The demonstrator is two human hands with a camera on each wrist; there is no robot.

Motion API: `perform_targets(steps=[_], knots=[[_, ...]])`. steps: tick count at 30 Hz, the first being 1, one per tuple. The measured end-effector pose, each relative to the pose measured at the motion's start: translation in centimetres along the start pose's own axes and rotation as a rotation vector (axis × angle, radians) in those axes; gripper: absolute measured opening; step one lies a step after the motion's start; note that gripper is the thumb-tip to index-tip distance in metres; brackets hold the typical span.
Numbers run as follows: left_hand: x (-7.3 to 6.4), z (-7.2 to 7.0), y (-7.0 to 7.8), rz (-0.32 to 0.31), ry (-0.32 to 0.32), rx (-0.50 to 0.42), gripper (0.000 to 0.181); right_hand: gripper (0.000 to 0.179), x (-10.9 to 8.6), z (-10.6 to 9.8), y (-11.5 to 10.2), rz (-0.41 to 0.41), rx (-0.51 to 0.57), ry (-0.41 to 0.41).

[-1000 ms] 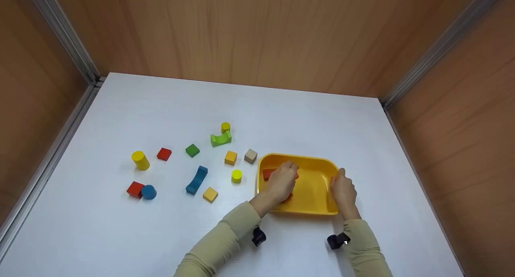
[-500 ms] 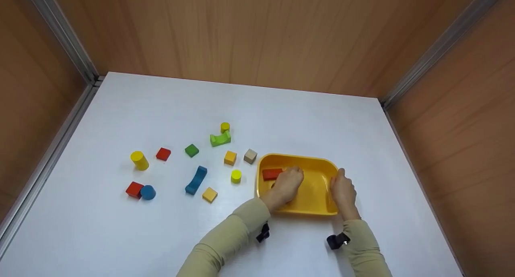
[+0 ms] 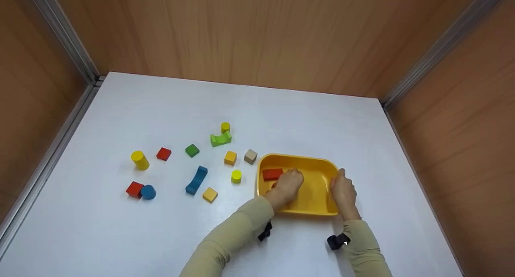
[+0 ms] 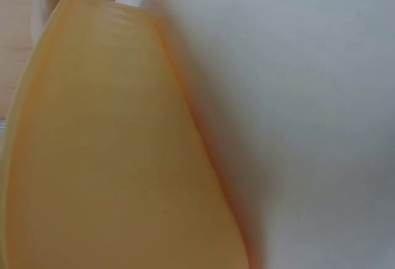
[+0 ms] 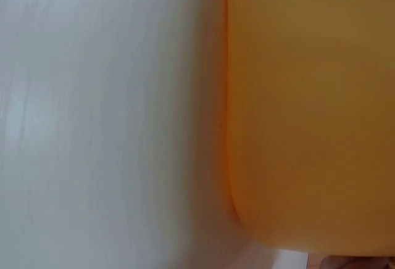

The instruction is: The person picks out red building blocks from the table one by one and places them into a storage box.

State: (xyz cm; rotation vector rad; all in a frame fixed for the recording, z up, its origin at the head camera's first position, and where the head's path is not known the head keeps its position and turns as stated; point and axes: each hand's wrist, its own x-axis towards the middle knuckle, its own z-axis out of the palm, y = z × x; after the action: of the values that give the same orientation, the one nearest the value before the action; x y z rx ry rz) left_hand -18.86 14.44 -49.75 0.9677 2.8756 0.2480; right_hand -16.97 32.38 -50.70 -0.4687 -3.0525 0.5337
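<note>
A yellow plastic tray [image 3: 316, 188] lies on the white table in the head view. My left hand [image 3: 286, 187] reaches into it from the front left, fingers curled downward; I cannot tell whether they hold a piece. A red rectangular block [image 3: 272, 174] rests in the tray just left of the knuckles. Bits of more red show beside that hand, mostly hidden by it. At the tray's right end my right hand [image 3: 345, 191] grips the rim. The left wrist view shows the tray's outer wall [image 4: 117, 133], and the right wrist view shows the tray side [image 5: 308, 115] too.
Left of the tray lie several toy blocks, including a plain wooden cube [image 3: 250, 156], an orange cube [image 3: 230, 158], a blue curved block [image 3: 196, 180], a light green arch [image 3: 221, 139] and a tall yellow cylinder [image 3: 140, 160]. Wooden panels [image 3: 257, 35] enclose the table's back and sides.
My left hand has moved slightly right and toward me inside the tray, uncovering more of the red block. The right hand and tray have stayed put.
</note>
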Motion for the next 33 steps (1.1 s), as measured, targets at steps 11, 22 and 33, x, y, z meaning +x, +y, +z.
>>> perform_targets(steps=[11,22,33], knots=[[0.4,0.0,0.2,-0.051,-0.116,-0.051,0.016,0.024,0.3,-0.2,-0.1,0.017,0.010,-0.034],[0.0,0.4,0.0,-0.057,-0.060,-0.047,0.017,0.019,-0.1,-0.1,-0.2,-0.011,0.014,-0.005],[-0.8,-0.4,-0.1,-0.064,-0.027,-0.089,0.031,0.020,0.0,0.0,0.0,-0.014,0.003,0.020]])
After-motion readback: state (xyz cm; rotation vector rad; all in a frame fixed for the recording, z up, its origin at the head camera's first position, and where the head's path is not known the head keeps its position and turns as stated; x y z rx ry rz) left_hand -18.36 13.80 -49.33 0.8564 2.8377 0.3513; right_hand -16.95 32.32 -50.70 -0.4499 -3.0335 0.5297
